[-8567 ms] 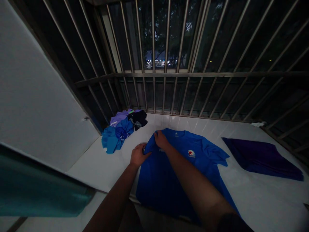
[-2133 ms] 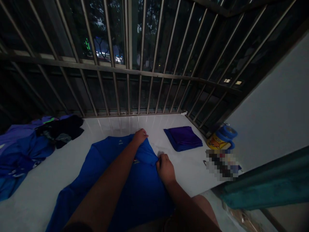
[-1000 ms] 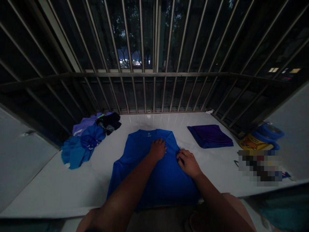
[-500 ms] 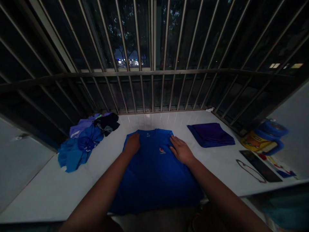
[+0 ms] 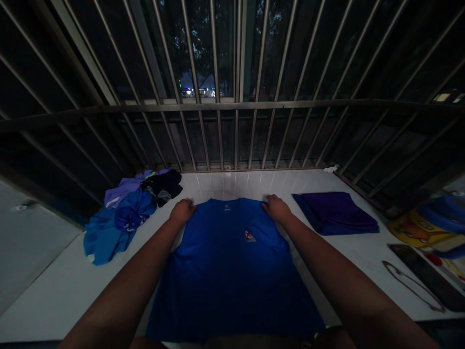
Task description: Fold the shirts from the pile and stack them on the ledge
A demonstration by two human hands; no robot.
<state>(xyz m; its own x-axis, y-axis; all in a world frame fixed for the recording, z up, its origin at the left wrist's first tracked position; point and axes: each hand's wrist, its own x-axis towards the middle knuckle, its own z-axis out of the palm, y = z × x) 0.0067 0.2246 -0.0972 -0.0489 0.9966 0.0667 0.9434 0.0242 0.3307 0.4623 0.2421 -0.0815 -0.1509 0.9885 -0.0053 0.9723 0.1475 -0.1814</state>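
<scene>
A blue T-shirt (image 5: 228, 271) lies spread on the white ledge, its collar toward the window and a small red-and-white emblem on the chest. At its left shoulder corner, my left hand (image 5: 182, 211) is closed, with the fingertips on the cloth edge. My right hand (image 5: 278, 208) grips the opposite shoulder corner, fingers bent in. Both forearms reach in from the bottom of the view, one along each side of the shirt. The lower hem runs down to the ledge's front edge, where it is dark.
A rumpled heap of clothes (image 5: 134, 208) lies to the left on the white ledge (image 5: 54, 291). Folded purple and blue cloth (image 5: 337, 213) sits at the right. Beyond it are a yellow-and-blue container (image 5: 425, 223), a dark flat object (image 5: 425, 271) and a thin cord loop (image 5: 410, 286). Metal bars (image 5: 236, 104) close off the back.
Both hands have moved outward from the shirt's upper front to its shoulder corners and closed there. The shirt looks wider and flatter across the top. The camera view has shifted slightly.
</scene>
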